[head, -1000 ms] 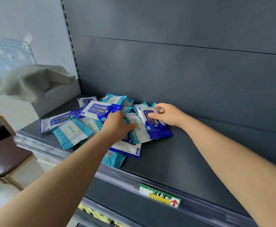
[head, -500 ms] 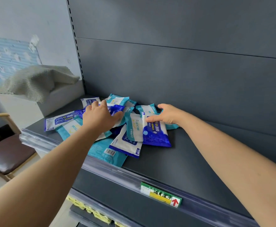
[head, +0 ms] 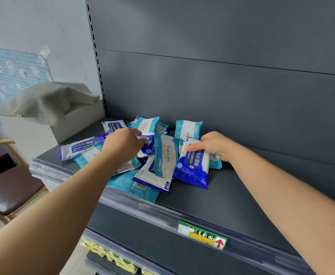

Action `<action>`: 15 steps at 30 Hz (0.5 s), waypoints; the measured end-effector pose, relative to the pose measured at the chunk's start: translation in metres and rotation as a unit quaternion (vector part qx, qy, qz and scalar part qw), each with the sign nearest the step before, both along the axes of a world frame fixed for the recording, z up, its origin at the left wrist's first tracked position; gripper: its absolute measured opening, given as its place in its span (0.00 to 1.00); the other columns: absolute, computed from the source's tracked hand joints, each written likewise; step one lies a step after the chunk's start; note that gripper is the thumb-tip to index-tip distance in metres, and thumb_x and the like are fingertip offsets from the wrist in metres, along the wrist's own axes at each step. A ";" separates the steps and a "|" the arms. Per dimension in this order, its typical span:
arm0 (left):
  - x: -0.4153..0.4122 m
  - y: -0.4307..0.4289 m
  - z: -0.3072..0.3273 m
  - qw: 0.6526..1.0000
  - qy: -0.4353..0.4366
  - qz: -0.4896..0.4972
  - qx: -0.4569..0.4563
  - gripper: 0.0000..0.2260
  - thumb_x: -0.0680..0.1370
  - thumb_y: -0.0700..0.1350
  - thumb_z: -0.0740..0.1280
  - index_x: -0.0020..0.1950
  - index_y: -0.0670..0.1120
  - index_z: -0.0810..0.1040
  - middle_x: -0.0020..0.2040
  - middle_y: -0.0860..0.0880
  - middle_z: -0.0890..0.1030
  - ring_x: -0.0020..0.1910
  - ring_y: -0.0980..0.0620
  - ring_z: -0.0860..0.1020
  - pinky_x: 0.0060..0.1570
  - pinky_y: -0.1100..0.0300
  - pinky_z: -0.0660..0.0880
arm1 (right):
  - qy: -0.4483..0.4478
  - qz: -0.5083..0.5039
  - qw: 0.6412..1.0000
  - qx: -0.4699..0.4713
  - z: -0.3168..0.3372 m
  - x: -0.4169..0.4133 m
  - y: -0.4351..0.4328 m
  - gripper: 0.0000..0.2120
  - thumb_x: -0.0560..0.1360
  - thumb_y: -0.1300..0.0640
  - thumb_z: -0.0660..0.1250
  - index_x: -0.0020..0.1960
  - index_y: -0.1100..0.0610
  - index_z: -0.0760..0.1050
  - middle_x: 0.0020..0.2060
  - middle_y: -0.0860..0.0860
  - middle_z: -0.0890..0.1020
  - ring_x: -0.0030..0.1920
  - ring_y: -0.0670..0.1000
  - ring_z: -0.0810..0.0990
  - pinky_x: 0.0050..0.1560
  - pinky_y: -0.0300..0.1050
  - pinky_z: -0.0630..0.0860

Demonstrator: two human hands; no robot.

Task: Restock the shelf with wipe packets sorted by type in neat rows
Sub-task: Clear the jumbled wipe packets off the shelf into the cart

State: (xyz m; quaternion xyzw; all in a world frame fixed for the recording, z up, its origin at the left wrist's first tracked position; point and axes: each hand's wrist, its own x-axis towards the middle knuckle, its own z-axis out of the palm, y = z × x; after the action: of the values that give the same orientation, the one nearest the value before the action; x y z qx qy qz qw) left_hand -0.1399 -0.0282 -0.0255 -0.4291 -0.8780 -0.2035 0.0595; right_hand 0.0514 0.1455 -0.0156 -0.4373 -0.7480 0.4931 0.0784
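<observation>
In the head view, my right hand pinches a dark-blue packet at its upper end, thumb on top. It sits at the right edge of the mixed pile on the left part of the shelf. My left hand lies over the pile's middle with its fingers hidden, so I cannot tell whether it grips anything. I'd lift the dark-blue packet clear rather than slide it, so the teal packet touching it isn't dragged along. Then I'd start a row on the bare shelf to the right.
</observation>
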 end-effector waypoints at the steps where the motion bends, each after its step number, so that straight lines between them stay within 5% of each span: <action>1: 0.000 0.001 0.001 1.000 -0.001 -0.003 -0.023 0.20 0.79 0.57 0.61 0.68 0.53 0.73 0.64 0.48 0.78 0.59 0.46 0.76 0.53 0.53 0.74 | 0.014 -0.013 1.000 -0.003 0.001 0.002 -0.001 0.17 0.64 0.54 0.80 0.44 0.62 0.76 0.39 0.57 0.85 0.40 0.53 0.85 0.47 0.50 0.82; 5: 0.002 0.003 -0.001 0.978 -0.018 -0.010 -0.205 0.30 0.78 0.64 0.56 0.78 0.57 0.52 0.79 0.47 0.51 0.77 0.41 0.51 0.72 0.39 0.52 | 0.062 -0.057 0.996 0.008 0.009 0.017 -0.005 0.13 0.65 0.57 0.79 0.41 0.61 0.77 0.36 0.55 0.85 0.34 0.50 0.84 0.35 0.44 0.79; 10: 0.011 0.001 0.009 0.974 0.017 -0.006 -0.227 0.33 0.75 0.71 0.53 0.74 0.53 0.63 0.73 0.45 0.65 0.69 0.40 0.65 0.63 0.45 0.66 | 0.118 -0.121 0.985 0.034 0.022 0.039 -0.005 0.15 0.65 0.58 0.79 0.44 0.62 0.77 0.38 0.56 0.85 0.34 0.50 0.84 0.34 0.43 0.80; 13: 0.016 -0.003 0.018 0.970 0.045 -0.007 -0.240 0.31 0.75 0.71 0.52 0.56 0.46 0.76 0.59 0.44 0.76 0.53 0.46 0.73 0.48 0.54 0.70 | 0.166 -0.146 0.975 0.019 0.031 0.050 -0.005 0.14 0.65 0.56 0.79 0.43 0.61 0.77 0.37 0.56 0.85 0.29 0.48 0.83 0.29 0.40 0.77; 15: 0.023 -0.005 0.022 0.972 0.044 -0.008 -0.231 0.28 0.77 0.68 0.54 0.45 0.44 0.73 0.50 0.46 0.75 0.47 0.48 0.70 0.47 0.55 0.68 | 0.163 -0.135 0.977 -0.002 0.030 0.051 -0.012 0.13 0.66 0.57 0.78 0.43 0.61 0.77 0.38 0.57 0.85 0.30 0.48 0.83 0.32 0.42 0.79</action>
State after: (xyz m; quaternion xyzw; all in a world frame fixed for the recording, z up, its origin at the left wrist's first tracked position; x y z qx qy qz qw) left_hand -0.1173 -0.0337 -0.0038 -0.4463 -0.8945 0.0237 -0.0046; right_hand 0.1021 0.1337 0.0149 -0.4477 -0.6582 0.5444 0.2644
